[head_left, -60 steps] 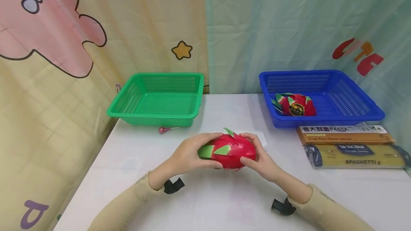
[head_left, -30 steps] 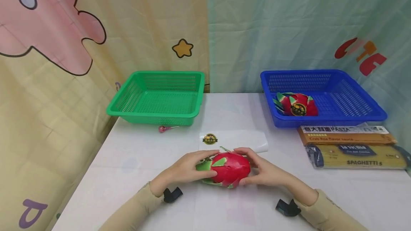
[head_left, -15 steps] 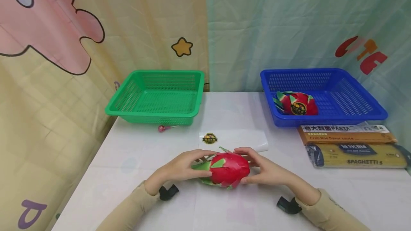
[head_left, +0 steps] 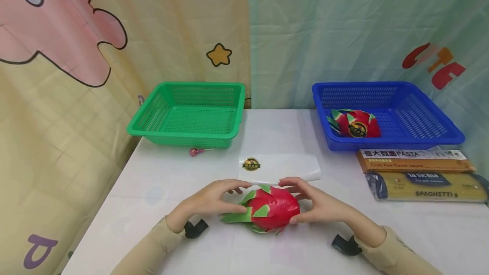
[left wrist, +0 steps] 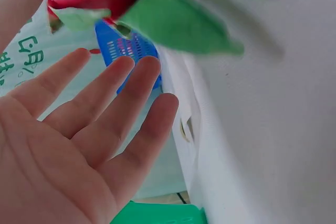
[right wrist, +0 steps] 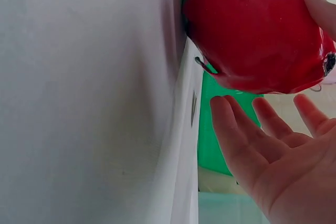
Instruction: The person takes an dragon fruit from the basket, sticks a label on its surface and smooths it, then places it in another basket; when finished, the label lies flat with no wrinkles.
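Note:
A red dragon fruit [head_left: 276, 207] with green leaf tips lies on its side on the white table, between both hands. My left hand [head_left: 214, 198] is beside its leafy end, thumb over a long green leaf. In the left wrist view, the fingers of that left hand [left wrist: 84, 129] are spread apart, with the green leaves [left wrist: 173, 22] above them. At the rounded end is my right hand [head_left: 322, 205]. The right wrist view shows the thumb [right wrist: 323, 14] against the red skin [right wrist: 257, 30], while the other fingers of the right hand [right wrist: 278, 150] stay apart from it.
Behind the fruit lies a clear plastic sheet [head_left: 286, 166] with a black-and-gold sticker. A green basket [head_left: 187, 135] stands back left, a lollipop [head_left: 195, 152] before it. The blue basket [head_left: 397, 141] holds another dragon fruit [head_left: 363, 124]; a pasta box [head_left: 416, 164] and spaghetti pack [head_left: 431, 188] lie before it.
Both hands earlier gripped the dragon fruit over the sheet, then brought it nearer and down onto the table. Since then the fingers have loosened, the left hand drawing left, and the fruit has turned slightly.

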`<state>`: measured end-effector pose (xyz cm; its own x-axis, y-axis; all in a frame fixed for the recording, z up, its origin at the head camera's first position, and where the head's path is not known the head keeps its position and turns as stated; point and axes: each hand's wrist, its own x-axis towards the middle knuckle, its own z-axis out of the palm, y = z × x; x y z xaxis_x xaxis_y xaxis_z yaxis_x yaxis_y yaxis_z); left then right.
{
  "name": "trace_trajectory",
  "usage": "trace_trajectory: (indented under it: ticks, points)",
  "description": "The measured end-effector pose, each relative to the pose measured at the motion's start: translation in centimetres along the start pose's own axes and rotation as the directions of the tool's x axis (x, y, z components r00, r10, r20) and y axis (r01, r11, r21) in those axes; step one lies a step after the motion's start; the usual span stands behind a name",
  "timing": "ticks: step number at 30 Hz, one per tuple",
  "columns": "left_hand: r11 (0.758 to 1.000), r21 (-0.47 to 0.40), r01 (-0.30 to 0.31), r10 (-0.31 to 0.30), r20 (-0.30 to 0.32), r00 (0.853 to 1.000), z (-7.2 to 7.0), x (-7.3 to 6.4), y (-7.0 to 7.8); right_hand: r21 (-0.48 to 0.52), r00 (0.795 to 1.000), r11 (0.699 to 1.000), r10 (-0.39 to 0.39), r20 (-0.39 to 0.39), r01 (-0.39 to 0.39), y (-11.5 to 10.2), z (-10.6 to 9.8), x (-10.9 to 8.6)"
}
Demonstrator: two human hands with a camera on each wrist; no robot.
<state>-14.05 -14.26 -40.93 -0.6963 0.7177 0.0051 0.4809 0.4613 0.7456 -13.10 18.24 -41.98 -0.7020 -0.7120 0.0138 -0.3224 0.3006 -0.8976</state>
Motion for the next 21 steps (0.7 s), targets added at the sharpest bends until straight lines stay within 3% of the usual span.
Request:
trace_trajectory:
  ticks: [6, 12, 14, 19, 21]
  points:
    - [0.999, -0.026, -0.019, 0.019, 0.028, 0.999, 0.3, -0.1, -0.2, 0.005, 0.999, 0.999, 0.035, 0.028, -0.035, -0.1, 0.0, -0.3]
    - [0.995, -0.085, -0.052, 0.053, 0.007, 0.999, -0.3, 0.3, -1.1, 0.016, 0.997, 1.0, 0.025, 0.076, -0.026, 0.0, -1.0, 0.1]
    - [0.989, -0.135, -0.056, 0.054, -0.022, 0.998, -1.0, 0.5, -0.7, 0.029, 0.996, 0.999, 0.021, 0.081, -0.023, 0.0, -1.8, 0.6]
    - [0.978, -0.203, -0.04, 0.007, -0.159, 0.987, -2.3, 2.0, -1.8, 0.049, 0.999, 0.999, -0.016, 0.041, 0.014, 0.1, -3.5, 3.1]
    - [0.973, -0.227, -0.033, -0.019, -0.219, 0.975, -2.3, 2.9, -3.2, 0.064, 0.999, 0.997, -0.041, 0.009, 0.04, 0.1, -3.9, 4.5]
